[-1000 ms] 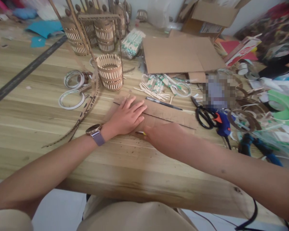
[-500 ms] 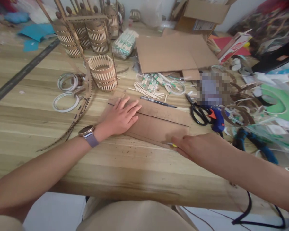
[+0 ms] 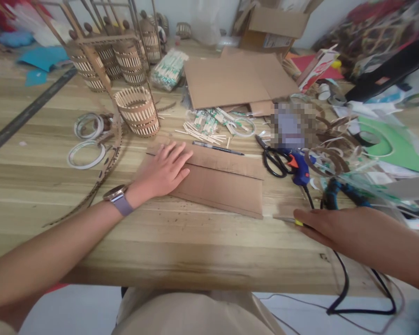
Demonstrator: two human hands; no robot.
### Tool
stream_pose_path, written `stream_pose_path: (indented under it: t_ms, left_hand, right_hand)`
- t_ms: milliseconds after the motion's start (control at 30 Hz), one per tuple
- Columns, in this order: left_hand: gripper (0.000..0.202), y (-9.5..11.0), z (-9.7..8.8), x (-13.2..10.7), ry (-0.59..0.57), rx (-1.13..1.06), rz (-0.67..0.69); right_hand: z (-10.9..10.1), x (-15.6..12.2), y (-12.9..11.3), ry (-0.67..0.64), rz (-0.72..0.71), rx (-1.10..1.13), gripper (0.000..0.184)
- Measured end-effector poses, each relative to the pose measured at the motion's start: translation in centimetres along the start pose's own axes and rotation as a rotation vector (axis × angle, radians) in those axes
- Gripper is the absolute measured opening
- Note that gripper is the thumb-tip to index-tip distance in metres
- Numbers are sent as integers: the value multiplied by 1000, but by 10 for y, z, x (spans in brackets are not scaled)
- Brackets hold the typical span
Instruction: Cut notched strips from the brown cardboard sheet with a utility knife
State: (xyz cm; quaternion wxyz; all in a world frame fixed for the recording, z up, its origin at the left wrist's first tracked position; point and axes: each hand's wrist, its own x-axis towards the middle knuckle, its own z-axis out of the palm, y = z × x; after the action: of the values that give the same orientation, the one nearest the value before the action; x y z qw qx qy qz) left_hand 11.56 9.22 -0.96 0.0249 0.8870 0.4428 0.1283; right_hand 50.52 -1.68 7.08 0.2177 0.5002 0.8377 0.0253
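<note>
My left hand [image 3: 162, 173] lies flat with fingers spread on a brown cardboard piece [image 3: 226, 193], pressing its left part to the table. A dark lengthwise cut or slit runs across this cardboard. To the right of its edge, my right hand [image 3: 323, 224] is closed around a utility knife [image 3: 298, 222]; a bit of yellow and the thin blade show, pointing left. The blade is clear of the cardboard. Along the cardboard's far edge lies a black pen [image 3: 218, 148]. Black-handled scissors [image 3: 274, 160] and a blue glue gun [image 3: 301, 167] rest beyond my right hand.
Slatted stick baskets [image 3: 137, 111] stand at the back left near white tape rolls [image 3: 86, 154]. Loose sticks [image 3: 204, 135] and a large cardboard sheet [image 3: 230, 83] lie behind. Blue-handled pliers [image 3: 331, 193], a black cable [image 3: 345, 279] and cardboard strips [image 3: 326, 160] crowd the right.
My right hand has moved right with the utility knife, off the cardboard's near right corner. My left hand stays spread on the cardboard. The whole view has shifted slightly.
</note>
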Motion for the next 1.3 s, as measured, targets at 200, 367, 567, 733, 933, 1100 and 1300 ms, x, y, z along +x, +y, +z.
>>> stream_pose_path:
  t_ms: [200,367,567,733,933,1100,1300]
  left_hand:
    - [42,-2,-17,-14,189,99,-147]
    - [37,-11,-31,-42,159,223,-335]
    - [33,2,-40,-66,36,116,-309]
    - [23,18,-53,-72,-49,129,-275]
    - [34,12,-59,-43,140,186,-130]
    - [54,-1,-28,-29,-46,77,109]
    - [58,-7,-8,-35,-95,75,99]
  right_hand:
    - [-24,5,-13,-192,49,121,31]
    - [-21,29,-47,25,-53,118,46]
    - [-18,52,-44,51,-101,124,40]
    - [-23,60,-29,3,-47,162,43]
    - [-65,86,-72,-58,-136,88,30]
    - [-87,115,-119,13,-350,104,20]
    - [-90,141,-142,12,-484,54,24]
